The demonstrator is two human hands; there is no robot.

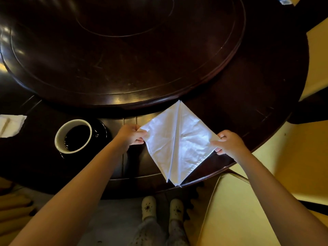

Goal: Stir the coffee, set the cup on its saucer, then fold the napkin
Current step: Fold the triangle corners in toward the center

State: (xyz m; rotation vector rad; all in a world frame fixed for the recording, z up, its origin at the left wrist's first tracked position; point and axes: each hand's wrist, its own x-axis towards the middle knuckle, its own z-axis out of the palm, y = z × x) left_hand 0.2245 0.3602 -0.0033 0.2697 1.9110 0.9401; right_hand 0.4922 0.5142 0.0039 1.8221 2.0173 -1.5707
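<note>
Left hand [130,134] and right hand [229,142] each pinch one side corner of the single white cloth napkin [177,141], spread as a creased diamond on the dark wooden table [248,96]. One white coffee cup [73,136] sits on one dark saucer [103,130], left of the left hand.

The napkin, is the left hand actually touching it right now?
Touching. The head view shows the left hand pinching the napkin's left corner, the cloth running in between thumb and fingers.

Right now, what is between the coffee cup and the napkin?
In the head view, only the left hand and bare table lie between the cup and the napkin.
</note>
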